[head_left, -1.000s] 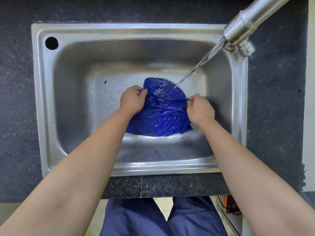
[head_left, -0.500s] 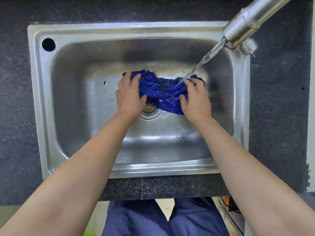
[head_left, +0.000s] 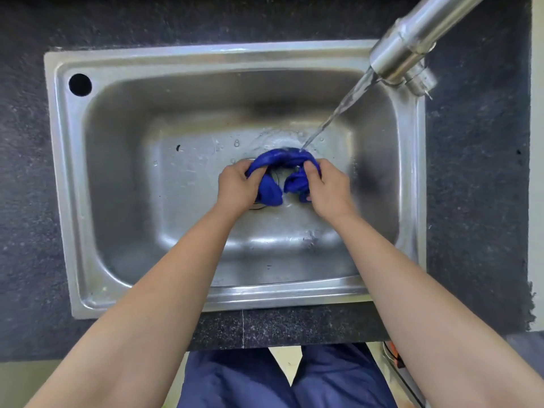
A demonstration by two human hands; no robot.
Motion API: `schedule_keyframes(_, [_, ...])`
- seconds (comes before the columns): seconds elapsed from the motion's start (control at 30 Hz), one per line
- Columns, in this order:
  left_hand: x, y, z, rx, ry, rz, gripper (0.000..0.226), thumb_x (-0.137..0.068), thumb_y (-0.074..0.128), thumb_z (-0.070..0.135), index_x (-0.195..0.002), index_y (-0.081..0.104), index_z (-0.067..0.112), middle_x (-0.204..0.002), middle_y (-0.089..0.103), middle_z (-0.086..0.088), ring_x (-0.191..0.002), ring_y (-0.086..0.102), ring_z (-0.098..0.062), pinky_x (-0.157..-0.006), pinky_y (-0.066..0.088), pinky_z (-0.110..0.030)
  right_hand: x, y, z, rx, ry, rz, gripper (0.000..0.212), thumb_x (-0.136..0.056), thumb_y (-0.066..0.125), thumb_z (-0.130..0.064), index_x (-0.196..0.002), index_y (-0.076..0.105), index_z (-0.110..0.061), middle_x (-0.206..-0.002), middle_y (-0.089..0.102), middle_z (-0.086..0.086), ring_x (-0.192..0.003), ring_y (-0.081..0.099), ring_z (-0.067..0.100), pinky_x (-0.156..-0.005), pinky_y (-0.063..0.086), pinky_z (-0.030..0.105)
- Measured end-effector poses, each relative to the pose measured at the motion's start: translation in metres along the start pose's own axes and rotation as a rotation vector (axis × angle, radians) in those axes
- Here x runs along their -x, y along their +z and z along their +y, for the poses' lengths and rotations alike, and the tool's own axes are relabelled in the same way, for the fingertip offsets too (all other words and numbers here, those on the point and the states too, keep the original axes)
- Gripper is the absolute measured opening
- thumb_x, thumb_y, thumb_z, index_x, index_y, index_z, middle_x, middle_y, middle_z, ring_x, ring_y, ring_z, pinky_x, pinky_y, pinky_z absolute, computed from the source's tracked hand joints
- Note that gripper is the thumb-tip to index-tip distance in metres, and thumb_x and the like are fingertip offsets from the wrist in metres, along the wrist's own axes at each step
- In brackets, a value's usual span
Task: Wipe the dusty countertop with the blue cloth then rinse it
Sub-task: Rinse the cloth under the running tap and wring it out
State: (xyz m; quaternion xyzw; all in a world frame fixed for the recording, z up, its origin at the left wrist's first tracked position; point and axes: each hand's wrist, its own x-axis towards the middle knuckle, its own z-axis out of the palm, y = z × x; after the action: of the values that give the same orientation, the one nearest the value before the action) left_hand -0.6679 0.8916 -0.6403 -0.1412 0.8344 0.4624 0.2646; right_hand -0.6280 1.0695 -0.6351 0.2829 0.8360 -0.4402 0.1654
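Note:
The wet blue cloth (head_left: pixel 279 160) is bunched into a narrow arch over the drain of the steel sink (head_left: pixel 123 184). My left hand (head_left: pixel 237 187) grips its left end and my right hand (head_left: pixel 328 189) grips its right end, both fists closed on the fabric. A steel tap (head_left: pixel 403 51) at the upper right pours a slanting stream of water (head_left: pixel 338 110) that lands on the top of the cloth. The dark speckled countertop (head_left: pixel 26 201) surrounds the sink.
A round black hole (head_left: pixel 79 84) sits in the sink's back left corner. The drain (head_left: pixel 259 205) is mostly hidden by my hands and the cloth. A white wall edge (head_left: pixel 537 172) borders the counter on the right. My dark blue trousers (head_left: pixel 235 378) show below the counter's front edge.
The cloth, spread wide a second ago, has been gathered into a tight bunch. Both hands have closed in on it and moved lower in the sink, over the drain.

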Motion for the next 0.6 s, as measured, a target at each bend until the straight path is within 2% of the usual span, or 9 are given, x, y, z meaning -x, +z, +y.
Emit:
schedule_keyframes(0.07, [0.007, 0.008, 0.015, 0.338, -0.092, -0.015, 0.022, -0.093, 0.059, 0.028, -0.097, 0.071, 0.011, -0.091, 0.073, -0.016, -0.086, 0.069, -0.027, -0.086, 0.056, -0.051, 0.007, 0.002, -0.008, -0.315, 0.051, 0.040, 0.025, -0.105, 0.046, -0.031, -0.102, 0.063, -0.012, -0.092, 0.069, 0.009, -0.081, 0.072, 0.015, -0.065, 0.060, 0.028])
schedule_keyframes(0.1, [0.010, 0.012, 0.019, 0.426, -0.124, -0.020, 0.019, -0.094, 0.056, 0.023, -0.103, 0.069, 0.013, -0.095, 0.073, -0.015, -0.088, 0.069, -0.027, -0.088, 0.056, -0.051, 0.009, 0.004, -0.010, -0.435, 0.068, 0.041, 0.023, -0.105, 0.046, -0.026, -0.107, 0.063, -0.010, -0.097, 0.069, 0.008, -0.086, 0.071, 0.012, -0.067, 0.060, 0.026])
schedule_keyframes(0.17, [0.012, 0.020, 0.021, 0.465, -0.163, -0.027, 0.035, -0.092, 0.052, 0.011, -0.126, 0.058, 0.017, -0.105, 0.071, -0.009, -0.092, 0.067, -0.022, -0.092, 0.055, -0.042, 0.007, 0.006, -0.008, -0.498, 0.087, 0.026, 0.031, -0.100, 0.044, -0.019, -0.128, 0.058, -0.017, -0.118, 0.065, 0.005, -0.103, 0.067, 0.017, -0.088, 0.058, 0.037])
schedule_keyframes(0.2, [0.011, 0.021, 0.018, 0.424, -0.145, -0.025, 0.049, -0.087, 0.052, 0.009, -0.135, 0.051, 0.019, -0.110, 0.068, -0.005, -0.095, 0.065, -0.019, -0.094, 0.053, -0.038, 0.004, 0.003, -0.003, -0.363, 0.073, 0.024, 0.045, -0.096, 0.044, -0.016, -0.140, 0.049, -0.023, -0.130, 0.058, 0.001, -0.113, 0.061, 0.018, -0.101, 0.050, 0.039])
schedule_keyframes(0.27, [0.006, 0.021, 0.008, 0.207, -0.020, -0.005, 0.067, -0.074, 0.049, 0.010, -0.140, 0.048, 0.022, -0.123, 0.062, 0.002, -0.113, 0.060, -0.022, -0.101, 0.049, -0.044, -0.001, -0.005, 0.006, 0.078, -0.004, 0.021, 0.066, -0.091, 0.047, -0.008, -0.153, 0.031, -0.026, -0.152, 0.036, 0.005, -0.132, 0.044, 0.023, -0.112, 0.035, 0.037])
schedule_keyframes(0.33, [0.000, 0.018, -0.004, -0.049, 0.067, -0.017, 0.076, -0.073, 0.048, 0.013, -0.147, 0.039, 0.023, -0.144, 0.046, -0.005, -0.136, 0.042, -0.028, -0.111, 0.039, -0.047, -0.002, -0.009, 0.009, 0.328, -0.163, 0.006, 0.076, -0.089, 0.053, -0.005, -0.156, 0.025, -0.026, -0.162, 0.015, 0.012, -0.140, 0.036, 0.033, -0.109, 0.036, 0.041])
schedule_keyframes(0.4, [-0.003, 0.015, -0.007, -0.210, 0.138, -0.127, 0.083, -0.078, 0.055, 0.014, -0.155, 0.026, 0.026, -0.158, 0.030, -0.010, -0.147, 0.025, -0.027, -0.118, 0.028, -0.045, -0.007, -0.003, 0.010, 0.458, -0.307, -0.123, 0.084, -0.088, 0.060, -0.010, -0.158, 0.017, -0.029, -0.165, 0.008, 0.009, -0.137, 0.036, 0.036, -0.105, 0.040, 0.042])
schedule_keyframes(0.5, [-0.003, 0.019, -0.009, -0.458, 0.203, -0.270, 0.089, -0.086, 0.066, 0.008, -0.158, 0.015, 0.023, -0.163, 0.018, -0.012, -0.147, 0.025, -0.029, -0.118, 0.025, -0.035, -0.014, 0.010, 0.011, 0.598, -0.336, -0.234, 0.085, -0.089, 0.061, -0.010, -0.159, 0.014, -0.025, -0.156, 0.025, 0.009, -0.124, 0.042, 0.034, -0.100, 0.045, 0.039])
schedule_keyframes(0.6, [-0.007, 0.025, -0.007, -0.603, 0.238, -0.175, 0.075, -0.088, 0.059, 0.006, -0.155, 0.026, 0.019, -0.142, 0.040, -0.020, -0.119, 0.050, -0.037, -0.095, 0.042, -0.036, -0.017, 0.012, 0.005, 0.501, -0.291, -0.196, 0.061, -0.093, 0.051, -0.006, -0.151, 0.036, -0.018, -0.127, 0.047, 0.014, -0.105, 0.054, 0.032, -0.089, 0.045, 0.036])
